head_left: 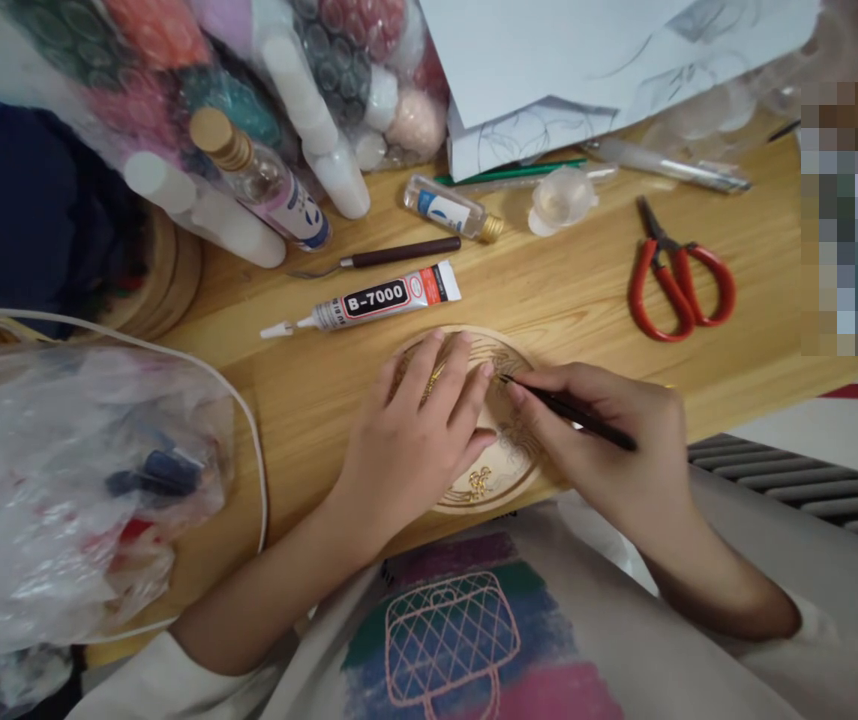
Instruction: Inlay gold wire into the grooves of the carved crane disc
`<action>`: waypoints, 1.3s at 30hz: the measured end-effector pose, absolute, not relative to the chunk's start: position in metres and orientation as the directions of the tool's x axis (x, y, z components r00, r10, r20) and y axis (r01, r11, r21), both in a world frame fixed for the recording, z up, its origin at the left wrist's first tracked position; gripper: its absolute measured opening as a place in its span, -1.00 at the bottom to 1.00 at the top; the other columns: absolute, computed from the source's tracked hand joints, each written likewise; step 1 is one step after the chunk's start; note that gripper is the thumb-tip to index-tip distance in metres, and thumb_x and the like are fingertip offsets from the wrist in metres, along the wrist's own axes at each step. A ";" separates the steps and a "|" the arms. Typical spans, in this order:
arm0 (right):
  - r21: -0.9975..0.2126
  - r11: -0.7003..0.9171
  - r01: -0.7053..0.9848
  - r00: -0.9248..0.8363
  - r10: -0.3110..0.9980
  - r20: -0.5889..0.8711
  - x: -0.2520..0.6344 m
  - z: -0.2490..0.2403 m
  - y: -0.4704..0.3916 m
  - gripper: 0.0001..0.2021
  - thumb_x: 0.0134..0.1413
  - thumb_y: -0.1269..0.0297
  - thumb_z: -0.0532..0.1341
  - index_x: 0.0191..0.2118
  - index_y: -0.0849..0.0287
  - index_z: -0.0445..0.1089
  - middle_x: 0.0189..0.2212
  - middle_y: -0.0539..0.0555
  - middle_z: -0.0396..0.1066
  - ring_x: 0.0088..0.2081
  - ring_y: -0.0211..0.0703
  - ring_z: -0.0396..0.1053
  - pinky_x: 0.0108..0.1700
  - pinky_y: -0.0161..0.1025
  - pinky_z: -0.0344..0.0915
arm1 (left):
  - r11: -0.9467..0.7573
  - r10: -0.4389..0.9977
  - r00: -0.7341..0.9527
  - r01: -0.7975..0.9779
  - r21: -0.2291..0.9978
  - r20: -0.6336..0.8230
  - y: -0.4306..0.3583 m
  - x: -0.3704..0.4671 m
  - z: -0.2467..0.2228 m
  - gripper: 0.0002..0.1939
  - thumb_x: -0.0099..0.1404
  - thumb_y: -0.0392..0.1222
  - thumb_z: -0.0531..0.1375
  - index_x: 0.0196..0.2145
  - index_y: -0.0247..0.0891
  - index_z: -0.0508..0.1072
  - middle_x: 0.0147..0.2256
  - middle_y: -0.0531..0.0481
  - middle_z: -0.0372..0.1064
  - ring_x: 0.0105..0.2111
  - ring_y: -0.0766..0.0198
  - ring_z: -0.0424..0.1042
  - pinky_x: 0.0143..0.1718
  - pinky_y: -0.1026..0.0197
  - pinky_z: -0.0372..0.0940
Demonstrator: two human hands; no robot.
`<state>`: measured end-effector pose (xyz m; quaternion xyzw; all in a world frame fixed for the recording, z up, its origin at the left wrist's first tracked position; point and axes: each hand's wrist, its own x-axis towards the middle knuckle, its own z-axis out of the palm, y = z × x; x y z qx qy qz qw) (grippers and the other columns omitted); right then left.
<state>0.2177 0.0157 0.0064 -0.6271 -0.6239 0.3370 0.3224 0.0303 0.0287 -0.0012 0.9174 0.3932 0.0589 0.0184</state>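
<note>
A round wooden disc (508, 470) with engraved lines and gold wire shapes lies on the table near its front edge. My left hand (418, 430) rests flat on the disc's left part, fingers spread, covering much of it. In my right hand (609, 430) a slim dark-handled tool (586, 417) is gripped like a pen. Its fine tip points at the disc's upper right, close to my left fingertips; whether it touches the surface, I cannot tell. Gold wire (481, 482) forms a small curled figure on the disc's lower part.
Beyond the disc lie a B-7000 glue tube (384, 297), a brown-handled hooked tool (403, 252), a small glass bottle (448, 208) and red-handled pliers (680, 275). Bottles and bubble-wrapped jars stand at the back left. A white cable (253, 420) curves beside a plastic bag (69, 500).
</note>
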 end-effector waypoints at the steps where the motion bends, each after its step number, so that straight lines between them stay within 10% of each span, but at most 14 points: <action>1: -0.820 -0.006 0.573 -0.006 1.000 -0.011 0.218 0.006 0.016 -0.94 0.13 0.31 0.33 -0.28 0.14 0.56 -0.46 -0.01 0.59 -0.51 -0.26 0.49 -0.49 -0.35 0.33 | -0.690 0.724 0.684 0.719 0.080 0.096 0.029 0.030 -0.001 -0.48 0.41 0.01 0.17 0.17 -0.43 0.38 0.22 -0.37 0.31 0.20 -0.22 0.32 0.11 -0.16 0.28; 39: -0.811 0.121 0.572 -0.084 0.992 0.089 0.218 0.006 0.018 -0.89 0.18 0.39 0.28 -0.26 0.02 0.52 -0.40 -0.02 0.60 -0.42 -0.20 0.54 -0.38 -0.27 0.47 | -0.686 0.728 0.683 0.721 0.100 0.064 0.030 0.030 0.000 -0.48 0.42 0.01 0.16 0.18 -0.41 0.38 0.23 -0.37 0.29 0.23 -0.19 0.29 0.15 -0.14 0.26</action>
